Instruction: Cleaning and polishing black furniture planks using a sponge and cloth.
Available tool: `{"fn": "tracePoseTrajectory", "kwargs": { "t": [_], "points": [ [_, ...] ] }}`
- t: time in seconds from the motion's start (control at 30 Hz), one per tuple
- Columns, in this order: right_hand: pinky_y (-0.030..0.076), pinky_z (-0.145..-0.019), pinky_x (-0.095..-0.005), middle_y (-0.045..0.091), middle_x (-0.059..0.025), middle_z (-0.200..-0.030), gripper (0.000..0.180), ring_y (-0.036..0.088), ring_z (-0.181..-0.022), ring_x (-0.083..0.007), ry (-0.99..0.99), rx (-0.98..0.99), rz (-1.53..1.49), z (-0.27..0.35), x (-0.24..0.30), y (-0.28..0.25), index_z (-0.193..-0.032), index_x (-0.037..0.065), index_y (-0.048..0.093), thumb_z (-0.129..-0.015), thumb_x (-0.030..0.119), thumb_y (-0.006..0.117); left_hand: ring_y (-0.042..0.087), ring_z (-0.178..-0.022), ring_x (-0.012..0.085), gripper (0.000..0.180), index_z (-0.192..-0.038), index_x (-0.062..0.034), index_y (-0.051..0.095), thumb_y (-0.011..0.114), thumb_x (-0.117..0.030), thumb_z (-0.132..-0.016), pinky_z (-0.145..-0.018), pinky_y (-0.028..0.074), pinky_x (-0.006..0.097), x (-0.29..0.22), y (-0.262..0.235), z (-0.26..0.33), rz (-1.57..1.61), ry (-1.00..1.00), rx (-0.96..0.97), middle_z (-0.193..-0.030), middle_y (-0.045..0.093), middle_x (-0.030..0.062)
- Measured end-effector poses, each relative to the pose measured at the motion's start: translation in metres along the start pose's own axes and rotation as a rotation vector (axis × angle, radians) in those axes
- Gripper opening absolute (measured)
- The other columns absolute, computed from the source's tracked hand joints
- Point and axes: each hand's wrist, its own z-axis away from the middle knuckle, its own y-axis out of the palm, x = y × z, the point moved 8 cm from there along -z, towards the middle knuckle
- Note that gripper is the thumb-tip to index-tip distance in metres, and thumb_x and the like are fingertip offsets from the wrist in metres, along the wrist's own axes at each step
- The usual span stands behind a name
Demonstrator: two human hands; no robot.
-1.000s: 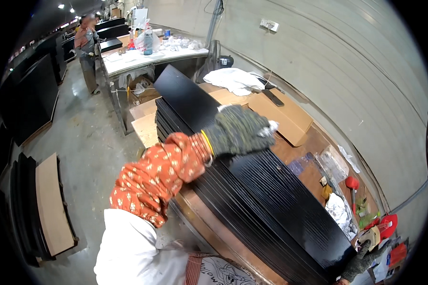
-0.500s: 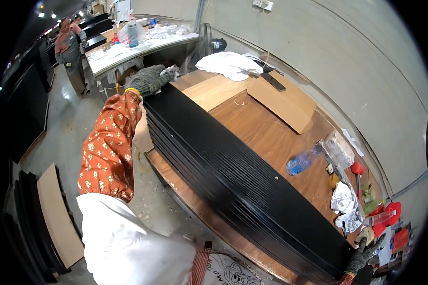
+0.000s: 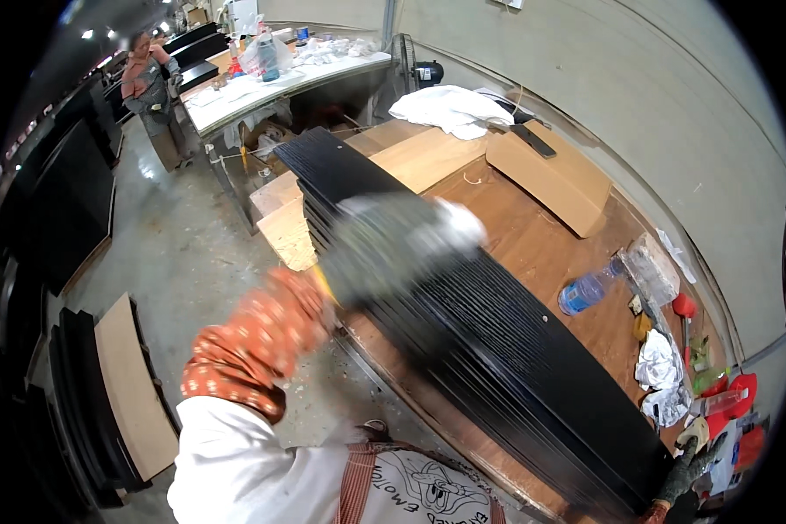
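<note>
A pale grey wall [image 3: 637, 96] runs behind the wooden desk [image 3: 541, 253]. The concrete floor [image 3: 183, 253] is grey. A white worktable [image 3: 288, 83] stands farther back.

The stack of black panels [image 3: 498, 349] is seen with a smooth, slightly glossy finish, its layered edges finely ribbed. The counter [image 3: 541, 253] beneath is of brown wood with a dull sheen, and flat pieces of matt cardboard [image 3: 550, 175] are laid on it. The left hand [image 3: 393, 244], blurred, is covered by a grey knitted glove; the sleeve [image 3: 262, 341] is of orange printed cloth. The right hand [image 3: 686, 472] is gloved in dark knit. A clear plastic bottle [image 3: 589, 288] and crumpled white cloth [image 3: 450, 109] are also seen. The floor [image 3: 183, 262] is smooth grey concrete.
</note>
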Motion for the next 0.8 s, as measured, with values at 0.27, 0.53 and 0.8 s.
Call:
{"fn": "tracePoseTrajectory", "kwargs": {
  "t": [0.27, 0.53, 0.8],
  "points": [
    [0.034, -0.107, -0.038, 0.031, -0.0205, -0.147, 0.063, 0.037, -0.131, -0.0307, 0.068, -0.007, 0.023, 0.01, 0.027, 0.003, -0.146, -0.001, 0.024, -0.096, 0.025, 0.053, 0.065, -0.083, 0.023, 0.037, -0.099, -0.0145, 0.07, 0.059, -0.049, -0.089, -0.076, 0.049, 0.038, 0.107, -0.046, 0.036, 0.175, -1.031, -0.004, -0.085, 0.068, 0.0076],
    [0.035, -0.107, -0.0378, 0.03, -0.0204, -0.148, 0.063, 0.036, -0.133, -0.0305, 0.121, -0.011, 0.071, 0.0, 0.031, 0.008, -0.146, 0.0, 0.024, -0.098, 0.028, 0.051, 0.054, -0.107, 0.0297, 0.043, -0.12, -0.0041, 0.053, 0.059, -0.025, -0.083, -0.093, 0.045, 0.044, -0.157, 0.039, 0.008, 0.191, 0.04, -0.098, -0.118, 0.052, 0.0178],
    [0.041, -0.097, -0.037, 0.049, -0.0207, -0.136, 0.064, 0.052, -0.115, -0.028, -0.202, 0.154, 0.133, -0.002, 0.028, 0.023, -0.146, 0.007, 0.034, -0.091, 0.029, 0.06, 0.061, -0.076, 0.0112, 0.028, -0.115, -0.005, 0.061, 0.059, -0.02, -0.092, -0.064, 0.052, 0.022, 0.068, -0.039, 0.068, 0.55, -0.779, -0.343, -0.096, 0.066, 0.0059]
  ]
}}
